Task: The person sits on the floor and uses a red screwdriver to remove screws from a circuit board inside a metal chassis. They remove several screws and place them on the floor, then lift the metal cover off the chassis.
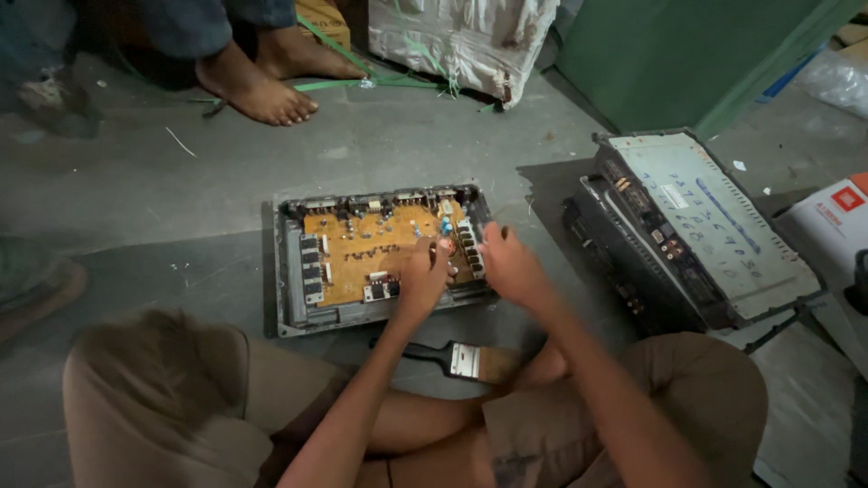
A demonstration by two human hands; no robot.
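Note:
An open grey metal chassis [291, 298] lies on the floor in front of me, with an orange-brown circuit board [362, 248] inside it. My left hand [422, 280] rests on the right part of the board, fingers curled over small parts near a blue component. My right hand [508, 262] is at the chassis's right edge beside a row of black components, fingers bent. Whether either hand pinches something is hidden by the fingers. A paintbrush [457, 358] with a black handle lies on the floor just below my hands, by my crossed legs.
A stack of two more grey amplifier units [696, 235] stands at the right. Another person's bare feet [258, 86] are at the top left. A white sack [461, 36], a green panel [669, 54] and a white carton [832, 221] border the concrete floor.

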